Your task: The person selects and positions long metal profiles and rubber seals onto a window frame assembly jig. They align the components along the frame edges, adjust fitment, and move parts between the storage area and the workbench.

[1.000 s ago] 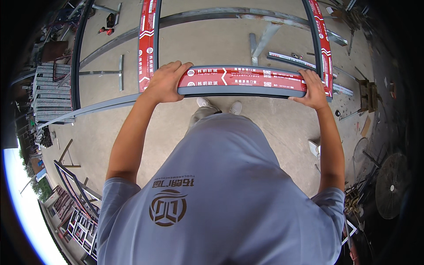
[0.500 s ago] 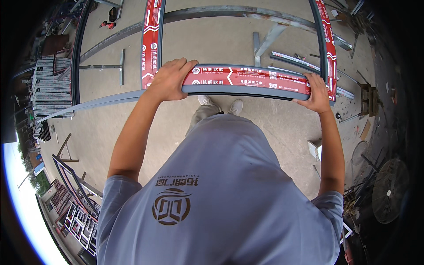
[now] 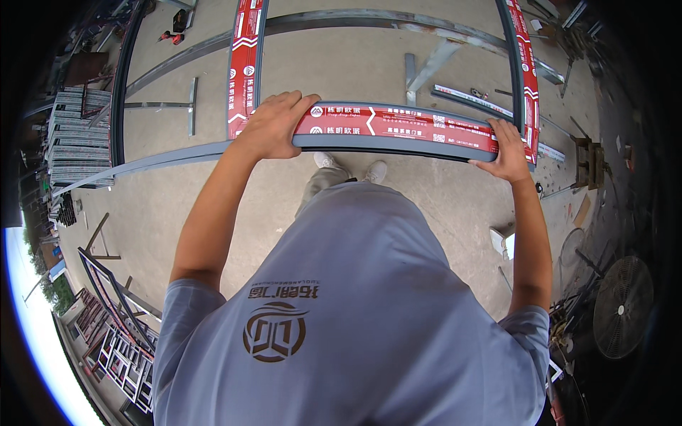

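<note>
A grey metal window frame (image 3: 398, 122), covered with red-and-white protective film, stretches across in front of me. My left hand (image 3: 275, 128) is wrapped over its near bar by the left corner, thumb on the side toward me. Close to the right corner, my right hand (image 3: 509, 150) clasps the same bar, fingers on top and thumb along the near edge. Both palms and the undersides of the fingers are hidden. Two side bars of the frame run away from me past the top of the view.
Grey steel supports (image 3: 320, 19) cross beneath the frame. A long thin metal strip (image 3: 170, 157) reaches left from it. Stacked profiles (image 3: 79, 135) stand at far left, a red power drill (image 3: 170, 36) lies on the floor, and a fan (image 3: 622, 307) stands at lower right.
Both hands keep the same hold on the frame. The floor, the stacked profiles and the fan appear slightly further left in the picture.
</note>
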Tool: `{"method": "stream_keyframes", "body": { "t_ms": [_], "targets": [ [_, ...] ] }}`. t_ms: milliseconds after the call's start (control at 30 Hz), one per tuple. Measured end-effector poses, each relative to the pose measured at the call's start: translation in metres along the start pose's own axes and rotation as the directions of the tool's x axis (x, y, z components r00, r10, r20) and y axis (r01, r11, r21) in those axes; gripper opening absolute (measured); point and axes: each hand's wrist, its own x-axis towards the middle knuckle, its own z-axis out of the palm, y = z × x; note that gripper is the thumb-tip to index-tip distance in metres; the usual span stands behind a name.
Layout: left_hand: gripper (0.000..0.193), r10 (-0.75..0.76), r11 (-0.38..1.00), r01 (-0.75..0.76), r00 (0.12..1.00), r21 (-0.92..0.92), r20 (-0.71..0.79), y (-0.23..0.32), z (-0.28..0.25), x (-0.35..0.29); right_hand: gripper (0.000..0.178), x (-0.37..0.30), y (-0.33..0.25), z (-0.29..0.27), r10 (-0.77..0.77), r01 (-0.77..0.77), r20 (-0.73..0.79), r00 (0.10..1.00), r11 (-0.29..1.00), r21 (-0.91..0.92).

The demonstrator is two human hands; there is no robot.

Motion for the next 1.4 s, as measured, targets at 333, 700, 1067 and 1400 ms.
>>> {"method": "stream_keyframes", "body": {
  "t_ms": [333, 700, 1067, 1400],
  "targets": [
    [0.088, -0.016, 1.000, 0.015, 0.999, 0.022, 0.046, 0.010, -0.006, 0.006, 0.099, -0.004, 0.004, 0.003, -0.027, 0.026, -0.066, 0.997, 1.000, -0.010],
    [0.089, -0.009, 1.000, 0.009, 0.999, 0.012, 0.048, 0.023, -0.009, 0.014, 0.095, -0.007, 0.008, -0.002, -0.057, 0.069, -0.117, 0.991, 0.993, 0.096],
    [0.099, -0.033, 0.998, 0.028, 0.995, 0.047, 0.096, 0.027, -0.009, 0.011, 0.099, -0.019, 0.003, -0.003, 0.002, 0.018, -0.178, 0.984, 0.993, 0.113],
    [0.099, -0.009, 1.000, 0.007, 0.995, 0.024, 0.099, 0.027, -0.007, 0.010, 0.100, -0.030, -0.007, 0.007, 0.018, 0.008, -0.273, 0.962, 0.995, 0.095]
  ]
}}
